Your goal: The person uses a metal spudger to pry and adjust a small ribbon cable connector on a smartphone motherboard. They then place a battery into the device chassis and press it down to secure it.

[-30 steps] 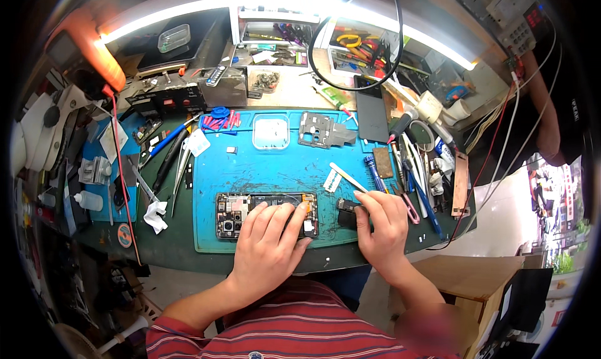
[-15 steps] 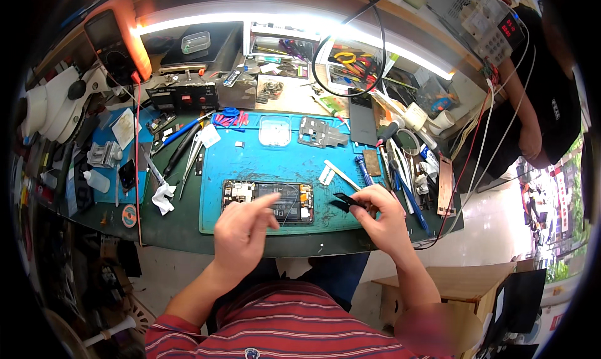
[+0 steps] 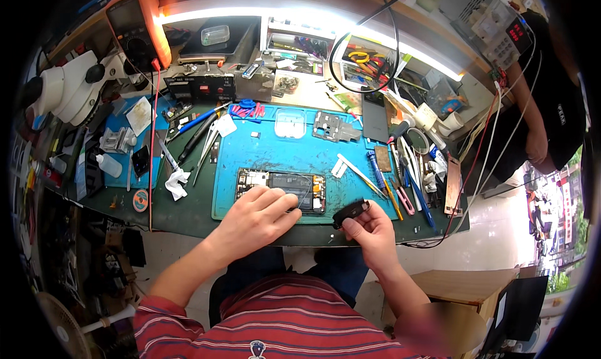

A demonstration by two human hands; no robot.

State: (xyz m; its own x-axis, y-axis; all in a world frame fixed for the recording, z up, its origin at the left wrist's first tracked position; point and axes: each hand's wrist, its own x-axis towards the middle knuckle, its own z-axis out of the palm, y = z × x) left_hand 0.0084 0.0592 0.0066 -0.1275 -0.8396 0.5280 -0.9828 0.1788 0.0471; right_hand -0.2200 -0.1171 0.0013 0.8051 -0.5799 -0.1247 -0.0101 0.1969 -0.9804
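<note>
An opened phone (image 3: 292, 193) lies on the blue work mat (image 3: 263, 152), its dark battery and inner parts bare. Over its near left edge my left hand (image 3: 255, 224) is closed, fingers bent together; whatever is at the fingertips is hidden. A thin pale line crosses the battery beside those fingers; I cannot tell what it is. To the right of the phone, above the mat's near edge, my right hand (image 3: 373, 234) pinches a small black oblong piece (image 3: 350, 213) between thumb and fingers.
Right of the phone lie a pale stick (image 3: 362, 173), a blue pen-like tool (image 3: 375, 169) and several other tools. Beyond it are a clear tray (image 3: 290, 123) and a grey metal plate (image 3: 337, 128). A microscope (image 3: 69, 86) stands left; a person (image 3: 538, 108) stands at far right.
My left hand's outstretched finger has curled in with the others over the phone. The black piece in my right hand has turned, from two spread prongs to one oblong. The view has shifted slightly.
</note>
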